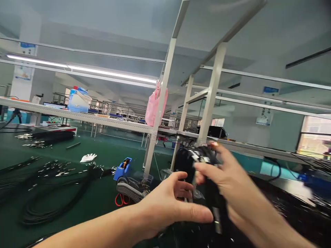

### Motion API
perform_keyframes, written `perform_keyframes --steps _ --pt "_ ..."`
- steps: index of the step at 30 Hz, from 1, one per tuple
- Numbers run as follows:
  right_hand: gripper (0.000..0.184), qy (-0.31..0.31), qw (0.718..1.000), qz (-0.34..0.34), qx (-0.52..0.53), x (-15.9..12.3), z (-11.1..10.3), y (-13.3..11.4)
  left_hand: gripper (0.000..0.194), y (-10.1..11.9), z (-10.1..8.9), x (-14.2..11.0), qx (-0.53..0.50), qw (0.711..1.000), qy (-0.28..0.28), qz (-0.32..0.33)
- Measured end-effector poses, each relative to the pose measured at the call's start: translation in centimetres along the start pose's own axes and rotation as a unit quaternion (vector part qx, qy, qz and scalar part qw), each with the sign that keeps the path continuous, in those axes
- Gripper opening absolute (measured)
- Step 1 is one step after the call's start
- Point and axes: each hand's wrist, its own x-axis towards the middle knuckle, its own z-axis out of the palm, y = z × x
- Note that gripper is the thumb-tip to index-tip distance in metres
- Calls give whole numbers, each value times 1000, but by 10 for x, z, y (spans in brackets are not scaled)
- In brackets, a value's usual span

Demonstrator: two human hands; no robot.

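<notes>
Bundle of black cables (213,196), blurred, stands upright in the right grip (226,175), its long axis near vertical with the lower part leaning a little rightward; pale, shiny ends sit at the top, by the thumb and fingertips. That grip is closed round the upper part, its forearm slanting up from the lower right.

The left grip (170,206) is spread beside the bundle — fingers curled, thumb reaching across toward the cables, a wide gap between. Whether it touches them, I cannot tell. Its forearm comes in low from the left.

Just beyond the left grip lie red-handled scissors (119,199) and a glossy blue tape dispenser (121,172). Farther left, on the smooth dark-green table (103,193), are a looped black coil (80,196) and a limp white glove (88,158). Beyond both grips, a thin, crinkled pink bag (153,110) hangs by a white post.
</notes>
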Motion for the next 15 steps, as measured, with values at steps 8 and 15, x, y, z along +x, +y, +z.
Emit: perform_keyframes --steps 8,15 --pt "68 -224 973 42 -30 -16 16 -3 35 18 11 -8 -206 975 73 -35" --pt "64 -134 955 -72 -254 -46 -54 39 21 25 13 -34 -130 972 157 -118"
